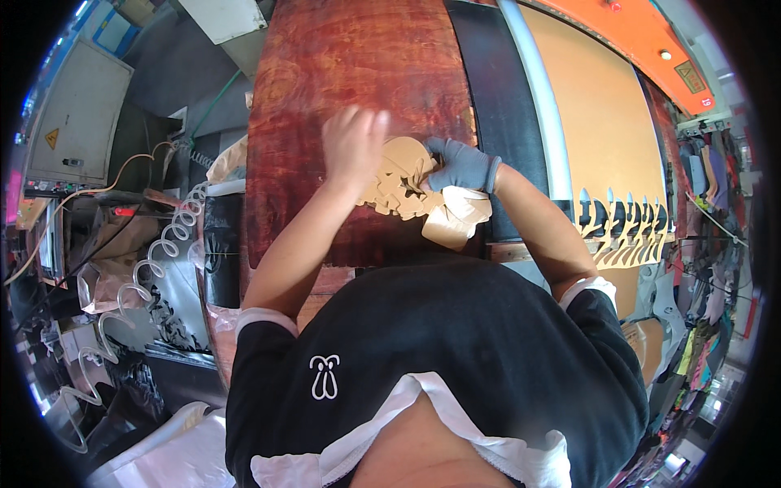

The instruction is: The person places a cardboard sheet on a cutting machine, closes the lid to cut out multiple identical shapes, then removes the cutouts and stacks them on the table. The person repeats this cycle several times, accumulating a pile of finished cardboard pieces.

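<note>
A stack of tan sheet-material cut-outs (pixel 399 192), with rounded and notched edges, is between my hands over the red-brown wooden board. My right hand (pixel 464 165) wears a grey glove; its fingers are closed on the right side of the cut-outs. Bare, my left hand (pixel 351 146) is at the left edge of the stack, and motion smears its fingers. I cannot tell whether it grips a piece. Pale, creased pieces (pixel 460 213) hang just below the glove.
The wooden board (pixel 358 65) stretches away ahead. To its right are a black strip (pixel 504 114), a pale rail (pixel 541 89) and a large tan sheet (pixel 602 106) with a cut-out edge. An orange machine (pixel 651 41) stands far right. A coiled clear hose (pixel 167 240) hangs left.
</note>
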### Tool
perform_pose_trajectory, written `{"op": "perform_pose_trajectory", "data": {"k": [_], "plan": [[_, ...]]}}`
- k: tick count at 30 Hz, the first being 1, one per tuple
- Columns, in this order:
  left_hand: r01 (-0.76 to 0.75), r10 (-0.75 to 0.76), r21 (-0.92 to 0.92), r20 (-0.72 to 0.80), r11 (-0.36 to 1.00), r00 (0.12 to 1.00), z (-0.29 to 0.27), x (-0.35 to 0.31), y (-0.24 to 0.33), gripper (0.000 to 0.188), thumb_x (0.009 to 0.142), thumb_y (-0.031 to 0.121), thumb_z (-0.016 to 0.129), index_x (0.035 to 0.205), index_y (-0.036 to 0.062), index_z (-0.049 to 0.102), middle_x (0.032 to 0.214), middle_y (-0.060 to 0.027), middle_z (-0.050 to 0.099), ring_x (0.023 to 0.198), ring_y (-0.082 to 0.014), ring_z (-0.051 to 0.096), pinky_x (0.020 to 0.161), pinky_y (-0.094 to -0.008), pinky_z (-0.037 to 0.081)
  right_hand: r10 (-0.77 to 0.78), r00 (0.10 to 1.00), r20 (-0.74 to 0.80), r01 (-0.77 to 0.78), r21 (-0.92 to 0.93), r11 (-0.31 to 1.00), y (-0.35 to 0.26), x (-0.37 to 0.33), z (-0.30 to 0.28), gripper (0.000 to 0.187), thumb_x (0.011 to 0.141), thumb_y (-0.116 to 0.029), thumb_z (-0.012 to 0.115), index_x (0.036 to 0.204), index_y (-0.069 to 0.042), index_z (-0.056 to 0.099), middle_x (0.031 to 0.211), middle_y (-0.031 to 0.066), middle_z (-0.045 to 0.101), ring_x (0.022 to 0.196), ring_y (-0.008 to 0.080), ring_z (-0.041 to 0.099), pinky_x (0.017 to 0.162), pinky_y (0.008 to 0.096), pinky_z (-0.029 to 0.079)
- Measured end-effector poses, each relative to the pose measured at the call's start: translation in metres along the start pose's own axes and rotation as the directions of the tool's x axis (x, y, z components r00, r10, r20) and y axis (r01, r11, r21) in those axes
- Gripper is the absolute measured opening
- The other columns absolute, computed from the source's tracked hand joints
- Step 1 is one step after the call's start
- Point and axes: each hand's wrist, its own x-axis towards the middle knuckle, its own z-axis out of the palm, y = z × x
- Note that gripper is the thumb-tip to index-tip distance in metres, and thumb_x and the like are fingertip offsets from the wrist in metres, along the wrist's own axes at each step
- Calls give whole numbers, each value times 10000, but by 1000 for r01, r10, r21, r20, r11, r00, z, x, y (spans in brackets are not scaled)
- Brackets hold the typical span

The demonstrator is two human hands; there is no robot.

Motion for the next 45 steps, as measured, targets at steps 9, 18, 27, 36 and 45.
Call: {"op": "perform_pose_trajectory", "data": {"k": [9,18,27,36,45], "plan": [[335,-294,14,516,942,805,55,27,25,458,955,432,377,1038,11,535,972,-236,632,950,-414,589,838,-492,442,11,1000,17,-8,-171,985,-1,0,-3,643,668,-340,740,1138,44,528,1064,232,618,1020,323,594,878,374,451],[348,-418,234,436,908,797,67,40,18,467,964,431,349,956,22,575,868,-255,643,865,-427,617,777,-509,474,-61,998,-4,61,-40,997,7,1,2,599,663,-294,753,1114,40,545,1057,206,629,991,301,606,862,361,458],[-72,20,93,468,993,883,61,39,15,367,942,386,441,829,64,576,716,-173,642,719,-380,629,655,-499,491,-141,990,-22,139,-59,989,3,-3,3,612,684,-278,741,1160,41,524,1062,209,627,1001,303,601,867,365,455],[-381,372,49,126,923,919,62,30,-2,254,889,304,546,722,114,530,613,-87,602,567,-297,612,498,-437,482,-125,990,-67,111,-186,976,4,0,3,621,659,-303,732,1141,34,534,1063,220,628,1020,319,603,865,363,459],[70,-80,346,15,936,997,-6,21,-90,180,913,245,489,912,98,593,862,-98,613,822,-318,595,738,-446,473,-46,998,-48,42,-92,995,1,-1,2,602,663,-291,749,1141,21,556,1050,189,645,1008,283,616,873,348,461]]}}
